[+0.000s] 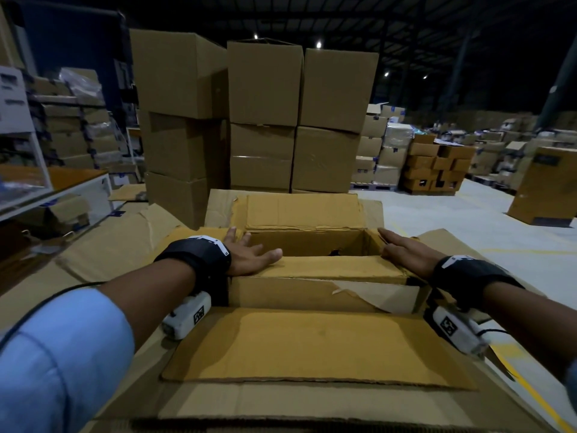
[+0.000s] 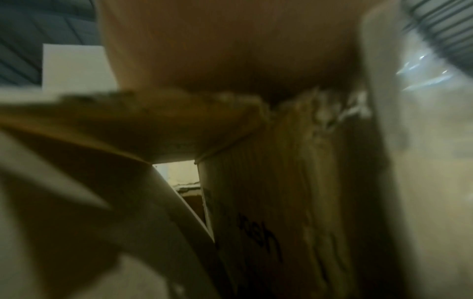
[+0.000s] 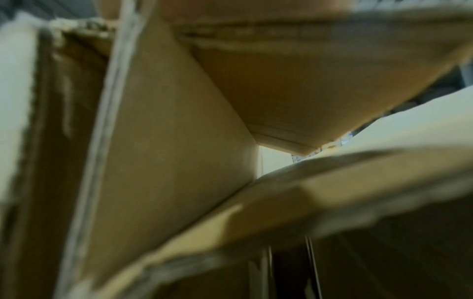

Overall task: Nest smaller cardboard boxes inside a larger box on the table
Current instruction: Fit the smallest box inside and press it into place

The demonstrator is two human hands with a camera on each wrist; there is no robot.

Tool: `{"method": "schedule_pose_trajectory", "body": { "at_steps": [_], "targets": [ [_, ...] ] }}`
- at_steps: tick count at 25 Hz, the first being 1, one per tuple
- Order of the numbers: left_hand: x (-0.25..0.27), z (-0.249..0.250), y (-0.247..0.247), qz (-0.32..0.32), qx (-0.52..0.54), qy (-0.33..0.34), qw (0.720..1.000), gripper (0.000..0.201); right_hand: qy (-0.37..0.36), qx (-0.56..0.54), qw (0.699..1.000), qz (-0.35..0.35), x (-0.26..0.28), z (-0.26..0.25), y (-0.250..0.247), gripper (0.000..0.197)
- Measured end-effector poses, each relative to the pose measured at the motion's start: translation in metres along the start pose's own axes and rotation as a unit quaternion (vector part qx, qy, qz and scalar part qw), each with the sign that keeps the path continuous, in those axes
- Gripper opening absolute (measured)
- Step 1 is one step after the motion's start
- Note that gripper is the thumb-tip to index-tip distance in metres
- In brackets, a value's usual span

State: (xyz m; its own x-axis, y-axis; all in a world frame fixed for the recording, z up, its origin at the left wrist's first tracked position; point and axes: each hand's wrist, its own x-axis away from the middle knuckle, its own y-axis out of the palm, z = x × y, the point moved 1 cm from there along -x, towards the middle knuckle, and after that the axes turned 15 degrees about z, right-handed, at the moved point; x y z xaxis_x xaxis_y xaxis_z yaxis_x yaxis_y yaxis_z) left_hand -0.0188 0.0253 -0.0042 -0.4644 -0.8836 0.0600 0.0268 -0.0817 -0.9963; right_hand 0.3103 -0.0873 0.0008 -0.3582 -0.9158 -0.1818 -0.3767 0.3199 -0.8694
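A smaller open cardboard box (image 1: 321, 270) sits inside a larger open box whose near flap (image 1: 312, 348) lies spread toward me. My left hand (image 1: 249, 254) lies flat with straight fingers on the smaller box's left top edge, thumb on its near flap. On the box's right top edge my right hand (image 1: 402, 248) rests, fingers straight. The inner box's far flap (image 1: 303, 210) stands up, and its inside is dark. Both wrist views show only blurred cardboard walls (image 2: 281, 202) and flaps (image 3: 179, 141) at close range; no fingers show there.
Tall stacks of closed cardboard boxes (image 1: 262, 120) stand right behind the work area. Flattened cardboard (image 1: 118, 239) lies to the left. A shelf with boxes (image 1: 71, 126) is at far left. Pallets of cartons (image 1: 437, 164) and one brown box (image 1: 543, 185) stand on the floor at right.
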Motion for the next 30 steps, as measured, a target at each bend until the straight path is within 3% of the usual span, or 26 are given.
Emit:
{"method": "schedule_pose_trajectory", "body": {
  "at_steps": [3,8,13,18,19,22,24,27,30],
  "targets": [
    [-0.005,0.001,0.001,-0.016,0.005,-0.005,1.0,0.081,-0.005,0.019,1.0,0.0,0.002,-0.002,0.0,0.055],
    [-0.002,0.004,-0.005,0.016,-0.003,0.03,0.999,0.086,-0.041,0.172,0.984,-0.006,0.001,-0.003,0.006,0.06],
    [0.015,-0.006,-0.015,0.093,0.052,0.05,0.993,0.082,-0.015,0.118,0.992,0.031,0.003,-0.007,0.003,0.062],
    [0.033,-0.013,-0.022,0.168,0.142,0.09,0.971,0.083,0.08,-0.032,0.995,0.048,0.009,-0.009,-0.007,0.084],
    [0.039,-0.012,-0.025,0.19,0.156,0.098,0.964,0.086,0.081,-0.043,0.995,0.047,0.012,-0.006,-0.008,0.078],
    [0.059,-0.011,-0.034,0.262,0.144,0.127,0.946,0.101,0.047,-0.02,0.998,0.028,0.015,-0.005,-0.008,0.035],
    [0.075,-0.01,-0.039,0.3,0.1,0.159,0.935,0.106,0.026,0.025,0.999,0.002,0.029,-0.023,-0.011,0.028],
    [0.097,-0.001,-0.038,0.266,0.014,0.213,0.94,0.109,0.027,0.086,0.996,-0.026,0.042,-0.045,-0.017,0.051],
    [0.119,0.012,-0.028,0.151,0.024,0.24,0.959,0.085,-0.023,0.112,0.993,-0.022,0.034,-0.037,-0.012,0.094]
  ]
}}
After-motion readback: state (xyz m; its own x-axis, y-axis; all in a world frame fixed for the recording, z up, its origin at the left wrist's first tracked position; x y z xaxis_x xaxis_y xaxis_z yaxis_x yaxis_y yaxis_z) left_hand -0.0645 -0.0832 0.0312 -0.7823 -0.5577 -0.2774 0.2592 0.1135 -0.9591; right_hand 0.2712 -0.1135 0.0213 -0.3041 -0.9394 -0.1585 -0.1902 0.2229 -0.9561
